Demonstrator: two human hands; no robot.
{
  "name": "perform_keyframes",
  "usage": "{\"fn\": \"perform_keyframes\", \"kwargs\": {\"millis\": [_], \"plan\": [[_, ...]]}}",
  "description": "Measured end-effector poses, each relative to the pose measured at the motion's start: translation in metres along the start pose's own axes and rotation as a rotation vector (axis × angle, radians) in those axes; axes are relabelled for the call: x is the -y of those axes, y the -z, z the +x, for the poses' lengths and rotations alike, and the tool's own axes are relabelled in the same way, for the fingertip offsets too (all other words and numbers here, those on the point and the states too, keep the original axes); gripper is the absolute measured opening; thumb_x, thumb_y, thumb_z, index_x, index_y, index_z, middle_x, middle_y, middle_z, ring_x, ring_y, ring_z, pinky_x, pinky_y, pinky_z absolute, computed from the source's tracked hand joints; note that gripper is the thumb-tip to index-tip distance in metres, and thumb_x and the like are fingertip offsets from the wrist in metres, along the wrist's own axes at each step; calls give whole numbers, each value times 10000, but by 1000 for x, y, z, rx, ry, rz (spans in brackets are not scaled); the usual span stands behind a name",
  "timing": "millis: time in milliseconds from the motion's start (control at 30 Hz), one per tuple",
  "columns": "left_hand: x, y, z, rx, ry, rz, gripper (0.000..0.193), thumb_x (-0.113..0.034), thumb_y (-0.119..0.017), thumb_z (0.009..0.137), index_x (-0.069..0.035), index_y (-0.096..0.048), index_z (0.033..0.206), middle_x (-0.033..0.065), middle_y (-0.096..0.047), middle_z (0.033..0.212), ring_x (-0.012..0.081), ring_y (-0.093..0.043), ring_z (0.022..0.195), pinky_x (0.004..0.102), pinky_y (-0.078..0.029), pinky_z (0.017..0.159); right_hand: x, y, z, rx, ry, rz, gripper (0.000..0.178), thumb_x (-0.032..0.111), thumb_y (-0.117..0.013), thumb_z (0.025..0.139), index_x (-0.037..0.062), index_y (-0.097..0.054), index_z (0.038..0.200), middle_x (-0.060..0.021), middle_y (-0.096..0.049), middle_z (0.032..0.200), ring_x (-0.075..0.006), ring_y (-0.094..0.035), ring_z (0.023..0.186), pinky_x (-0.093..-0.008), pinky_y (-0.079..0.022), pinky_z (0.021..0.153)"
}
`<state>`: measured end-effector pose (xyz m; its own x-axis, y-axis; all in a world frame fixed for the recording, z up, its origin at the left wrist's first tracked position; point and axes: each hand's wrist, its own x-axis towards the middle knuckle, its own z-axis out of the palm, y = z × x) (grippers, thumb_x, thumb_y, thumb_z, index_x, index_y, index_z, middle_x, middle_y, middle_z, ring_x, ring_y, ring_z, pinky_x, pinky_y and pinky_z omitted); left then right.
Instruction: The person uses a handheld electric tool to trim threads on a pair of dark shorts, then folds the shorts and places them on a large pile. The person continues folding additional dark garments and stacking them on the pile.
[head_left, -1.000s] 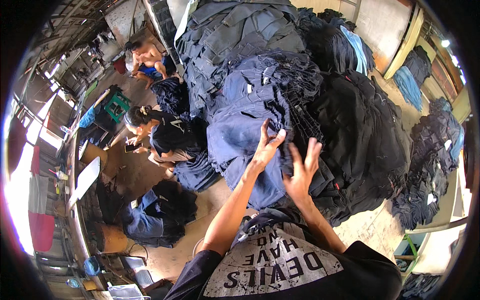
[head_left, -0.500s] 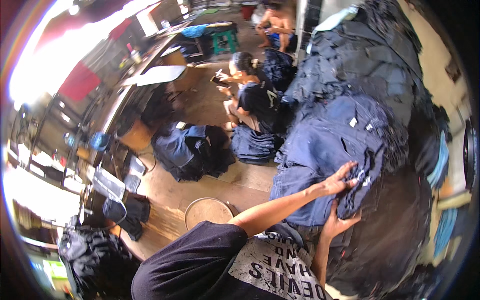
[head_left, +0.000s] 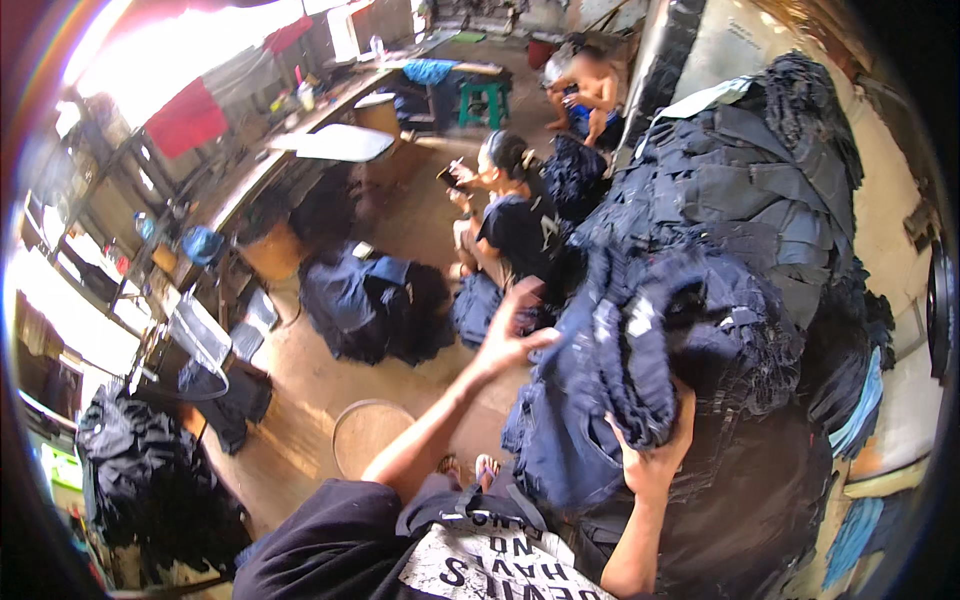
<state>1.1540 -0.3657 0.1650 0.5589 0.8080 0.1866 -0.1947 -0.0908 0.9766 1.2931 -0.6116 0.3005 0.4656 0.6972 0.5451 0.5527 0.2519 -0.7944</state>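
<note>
My right hand [head_left: 655, 450] is wrapped round the near end of a thick, folded bundle of dark blue garments [head_left: 630, 350]. The bundle bends upward at its edge and is smeared by motion. Beneath it lie more dark blue garments [head_left: 565, 425] on top of the big heap. To the left of the bundle, my left hand [head_left: 515, 330] is raised with its fingers spread and holds nothing. Whether its fingertips brush the cloth I cannot tell.
A tall heap of dark cloth [head_left: 740, 190] rises behind the bundle. A person in a dark shirt [head_left: 520, 225] squats ahead beside dark cloth stacks [head_left: 375, 305]. A round stool [head_left: 370, 435] stands at my left; another person [head_left: 590, 95] sits farther back.
My left hand has left the garments and swung left, opening. My right hand has lifted and folded the near edge of the bundle. The view has shifted slightly.
</note>
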Motion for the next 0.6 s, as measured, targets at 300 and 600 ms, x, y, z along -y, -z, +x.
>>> {"fn": "perform_keyframes", "kwargs": {"millis": [300,600], "plan": [[24,241,-273,-375,472,67,1253,-209,-990,727,-108,-189,1686,118,-352,1660,281,-394,1506,455,-335,1257,43,-158,62,1130,-12,507,650,24,-786,708,-8,-607,1332,-92,-707,1151,-149,-685,1072,-303,-535,955],[51,214,-536,-775,732,-188,1018,-143,-951,762,-75,-363,1590,106,-510,1519,249,-512,1381,423,-415,1190,-6,-336,-45,1966,-602,781,608,19,-811,833,-1,-560,1386,-69,-668,1338,-108,-598,1204,-299,-470,1098]]}}
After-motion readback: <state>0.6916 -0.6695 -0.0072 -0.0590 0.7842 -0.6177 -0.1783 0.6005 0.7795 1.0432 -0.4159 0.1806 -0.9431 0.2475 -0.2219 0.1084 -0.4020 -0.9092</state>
